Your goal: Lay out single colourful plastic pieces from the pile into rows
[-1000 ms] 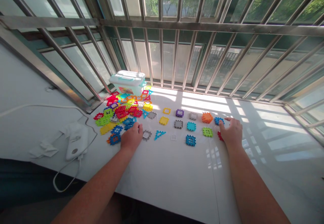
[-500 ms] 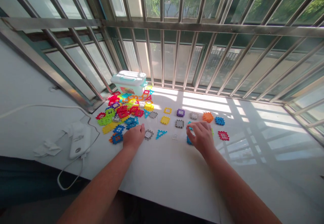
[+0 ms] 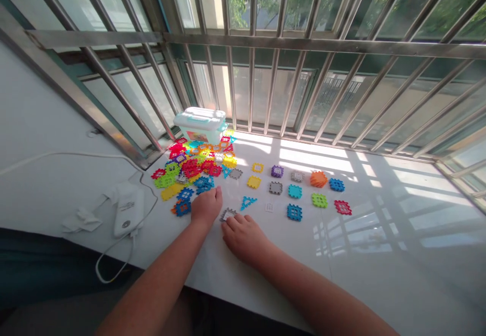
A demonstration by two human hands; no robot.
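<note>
My right hand (image 3: 245,235) has its fingers over the near edge of a grey square interlocking tile (image 3: 228,213), gripping it. My left hand (image 3: 206,206) is a closed fist beside the heap of coloured interlocking tiles (image 3: 190,168); what is inside it, if anything, is hidden. A blue tile (image 3: 183,206) lies just left of that fist. To the right of the grey tile are a blue triangular tile (image 3: 248,203) and a small white tile (image 3: 269,207). Farther right sit a dark blue tile (image 3: 294,212) and a light blue tile (image 3: 295,191).
Behind the heap stands a lidded plastic box (image 3: 200,123). More tiles lie spread out, including a green one (image 3: 319,200) and a red one (image 3: 343,207). A white power strip (image 3: 129,208) with a cable is at left. Metal bars (image 3: 281,88) edge the white ledge (image 3: 364,265).
My right hand has moved left from the blue tiles to the grey tile, which has shifted slightly toward me. The light blue and green tiles are uncovered. My left hand stays closed by the heap.
</note>
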